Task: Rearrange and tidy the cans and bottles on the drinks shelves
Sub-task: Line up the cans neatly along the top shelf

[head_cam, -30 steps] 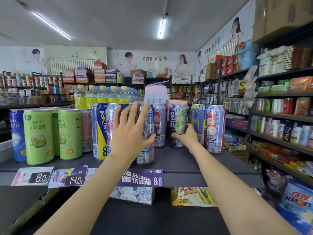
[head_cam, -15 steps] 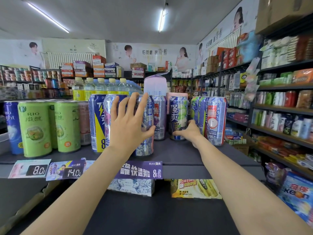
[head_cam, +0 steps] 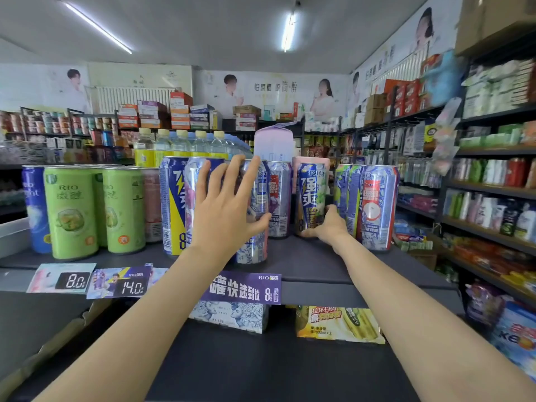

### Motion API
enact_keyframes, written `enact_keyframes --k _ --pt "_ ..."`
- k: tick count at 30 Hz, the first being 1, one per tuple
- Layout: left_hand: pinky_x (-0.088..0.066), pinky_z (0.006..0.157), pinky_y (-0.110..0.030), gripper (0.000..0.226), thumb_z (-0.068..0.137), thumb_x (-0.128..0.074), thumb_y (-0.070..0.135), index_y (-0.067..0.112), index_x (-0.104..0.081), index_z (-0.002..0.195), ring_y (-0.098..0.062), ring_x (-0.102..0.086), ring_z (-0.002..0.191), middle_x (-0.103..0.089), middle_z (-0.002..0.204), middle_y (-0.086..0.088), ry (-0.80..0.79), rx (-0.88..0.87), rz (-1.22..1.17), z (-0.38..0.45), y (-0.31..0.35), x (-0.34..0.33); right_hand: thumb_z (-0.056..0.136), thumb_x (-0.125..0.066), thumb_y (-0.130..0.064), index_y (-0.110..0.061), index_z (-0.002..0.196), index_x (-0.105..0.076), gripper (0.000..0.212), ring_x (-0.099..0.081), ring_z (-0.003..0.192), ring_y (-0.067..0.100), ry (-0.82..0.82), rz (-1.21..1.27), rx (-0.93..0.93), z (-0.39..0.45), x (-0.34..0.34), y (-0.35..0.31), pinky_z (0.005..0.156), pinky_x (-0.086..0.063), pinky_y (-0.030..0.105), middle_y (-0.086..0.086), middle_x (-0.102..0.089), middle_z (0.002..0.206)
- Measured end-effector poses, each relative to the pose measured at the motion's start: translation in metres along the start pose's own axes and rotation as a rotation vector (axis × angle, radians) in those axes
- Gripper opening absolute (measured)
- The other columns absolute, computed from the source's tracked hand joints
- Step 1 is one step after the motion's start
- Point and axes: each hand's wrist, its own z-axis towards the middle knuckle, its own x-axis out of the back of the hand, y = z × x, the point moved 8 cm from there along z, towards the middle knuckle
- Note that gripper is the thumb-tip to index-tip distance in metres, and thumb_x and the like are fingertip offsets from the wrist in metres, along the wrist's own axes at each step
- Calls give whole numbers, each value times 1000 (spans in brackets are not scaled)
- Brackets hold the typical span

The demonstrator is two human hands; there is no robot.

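Tall drink cans stand in a row on the dark top shelf (head_cam: 313, 265). My left hand (head_cam: 226, 210) lies with fingers spread flat against a silver-blue can (head_cam: 255, 245) near the shelf's front; it presses rather than grips. My right hand (head_cam: 326, 226) wraps the base of a blue and green can (head_cam: 311, 192) standing further back in the gap. To the right stand a red-labelled silver can (head_cam: 377, 207) and a neighbour. Left of my left hand is a blue and yellow can (head_cam: 171, 210), then green cans (head_cam: 71, 213) and a dark blue can (head_cam: 34, 207).
Bottles with yellow labels (head_cam: 179, 146) and a pale carton (head_cam: 272, 143) stand behind the cans. Price tags (head_cam: 72, 281) hang on the shelf edge. Multipacks (head_cam: 336, 324) lie on the lower shelf. A shelving aisle with toiletries (head_cam: 493, 181) runs along the right.
My right hand has slid lower, from the can's side to its base, and the blue and green can has turned slightly. My left hand stays spread on the front can.
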Motion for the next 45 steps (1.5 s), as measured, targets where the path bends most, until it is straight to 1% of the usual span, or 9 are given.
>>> enact_keyframes --k 6,11,15,17,25,27,34,39,45 --pt "-14 113 -41 61 88 -41 43 14 -38 141 -24 -31 131 -41 144 -8 -25 -6 -128 -11 -16 13 74 -78 -14 -1 132 -27 78 -43 125 32 -48 26 -21 -5 -4 1 102 -36 40 18 -45 135" --pt "-30 103 -48 67 85 -41 41 15 -29 145 -29 -26 129 -30 147 -16 -79 349 -293 -55 -57 16 78 -74 -19 -7 128 -40 61 -49 117 22 240 312 284 -44 24 -53 97 -41 35 8 -49 127" --pt "-34 95 -39 77 82 -66 29 8 -26 144 -32 -37 113 -40 125 -19 -178 539 -485 -81 -55 0 73 -77 -37 -15 133 -39 73 -50 119 13 -365 520 263 -93 -46 -88 103 -39 34 -2 -51 132" --pt "-33 94 -34 81 78 -71 29 8 -27 142 -29 -39 114 -41 122 -14 -219 622 -550 -87 -54 -6 71 -79 -35 -20 141 -28 88 -43 125 11 -424 432 269 -101 -64 -92 109 -33 34 -8 -45 136" --pt "-36 88 -25 82 71 -76 42 13 -33 135 -20 -46 112 -38 127 -5 -295 677 -641 -92 -68 -13 54 -89 -33 -17 131 -41 92 -51 120 17 -303 336 211 -83 -54 -72 103 -42 40 -1 -53 133" --pt "-37 86 -25 82 70 -76 43 14 -34 134 -19 -47 111 -40 125 -4 -289 685 -644 -92 -68 -13 58 -88 -25 -18 121 -46 76 -56 112 18 -221 338 199 -75 -34 -59 101 -44 41 0 -58 125" --pt "-40 87 -29 77 69 -75 49 13 -45 131 -18 -53 108 -51 123 -1 -328 749 -557 -91 -67 -10 66 -84 -29 -14 126 -45 74 -52 105 15 -62 233 154 -62 7 -29 87 -40 27 0 -54 120" --pt "-43 93 -33 79 72 -72 48 8 -45 134 -23 -53 113 -57 125 -8 -493 648 -590 -71 -44 -26 66 -84 -29 -11 125 -41 75 -53 113 24 118 153 138 -62 16 -29 89 -43 33 9 -54 126" --pt "-39 101 -35 70 83 -66 37 9 -33 139 -25 -49 121 -51 135 -8 -729 597 -831 -58 -11 -65 74 -78 -21 -9 126 -37 67 -53 114 25 123 154 125 -66 19 -26 85 -39 28 9 -56 127"
